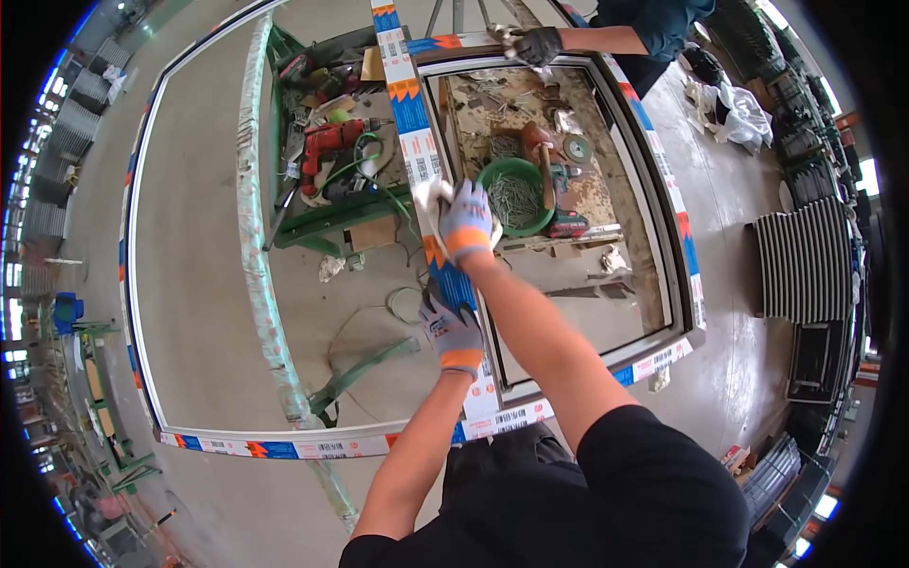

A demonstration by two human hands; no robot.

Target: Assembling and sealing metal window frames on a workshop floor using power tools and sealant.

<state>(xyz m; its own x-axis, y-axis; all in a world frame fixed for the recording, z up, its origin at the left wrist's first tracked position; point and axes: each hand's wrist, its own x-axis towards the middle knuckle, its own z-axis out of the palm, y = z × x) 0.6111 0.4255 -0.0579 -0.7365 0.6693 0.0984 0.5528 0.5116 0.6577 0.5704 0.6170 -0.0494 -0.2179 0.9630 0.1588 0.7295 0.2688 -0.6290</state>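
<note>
A large window frame (317, 449), covered in white, blue and orange printed film, lies across supports in front of me. My right hand (468, 223), in a grey glove with an orange cuff, presses a whitish rag (431, 196) onto the frame's middle bar (413, 115). Its fingers are closed over the cloth. Nearer to me, my left hand (452, 331), gloved alike, rests on the same bar with its thumb and fingers apart. It holds nothing I can see. The smaller dark inner frame (668, 203) adjoins the bar on the right.
Beneath the frame, a bench carries a green bowl of screws (516, 197), a hammer (542, 156), a red drill (327, 151) and other tools. A film-wrapped support beam (258, 218) runs under the left side. At the far side, a co-worker's black-gloved hand (539, 46) holds a pale cloth.
</note>
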